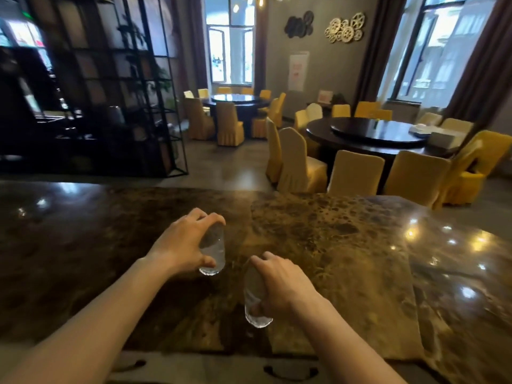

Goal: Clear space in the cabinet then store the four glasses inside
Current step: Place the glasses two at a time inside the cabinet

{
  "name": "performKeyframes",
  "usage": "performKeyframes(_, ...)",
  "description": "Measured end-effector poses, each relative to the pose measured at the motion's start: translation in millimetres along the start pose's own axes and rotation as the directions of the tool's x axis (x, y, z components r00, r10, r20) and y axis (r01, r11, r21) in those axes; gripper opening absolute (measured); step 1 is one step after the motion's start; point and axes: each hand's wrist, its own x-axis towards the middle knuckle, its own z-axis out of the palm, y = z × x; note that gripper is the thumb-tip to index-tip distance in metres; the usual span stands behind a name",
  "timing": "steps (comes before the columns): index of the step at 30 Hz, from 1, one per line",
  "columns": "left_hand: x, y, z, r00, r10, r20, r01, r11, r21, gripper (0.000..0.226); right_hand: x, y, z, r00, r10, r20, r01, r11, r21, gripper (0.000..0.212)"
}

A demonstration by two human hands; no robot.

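I hold one clear drinking glass in each hand above a dark brown marble counter (346,245). My left hand (182,242) grips the first glass (214,253) from above, fingers around its upper part. My right hand (279,284) wraps a second glass (253,306), nearer to me and slightly right. Both glasses point base-down toward the counter; I cannot tell whether they touch it. At the bottom edge, below the counter, cabinet fronts with two dark handles (291,371) show. No other glasses are in view.
Beyond the counter lies a dining room: a black metal shelf unit (110,92) at left, round dark tables (374,134) with yellow-covered chairs (354,173) at centre and right, and windows at the back. The counter's surface is glossy with light reflections.
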Motion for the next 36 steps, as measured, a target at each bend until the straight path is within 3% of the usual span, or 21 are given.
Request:
performKeyframes(8,-100,7,3,0.997,-0.076,0.016,0.077,0.997,-0.02,0.082,-45,-36,10,0.998,-0.055,0.025,0.054,0.998,0.011,0.083)
performKeyframes(21,-196,-36,33,0.998,-0.027,0.049,0.028,0.999,-0.017,0.085,-97,-110,66,0.998,0.047,0.035,-0.048,0.999,0.015,0.076)
performKeyframes(30,-252,-44,103,0.991,-0.039,0.13,0.051,0.995,-0.089,0.088,-129,-122,144,0.982,0.074,0.172,-0.08,0.997,0.023,0.08)
performKeyframes(36,-283,-43,197,0.975,-0.124,0.187,0.15,0.98,-0.13,0.09,-140,-92,233,0.967,0.047,0.25,-0.074,0.993,0.097,0.075)
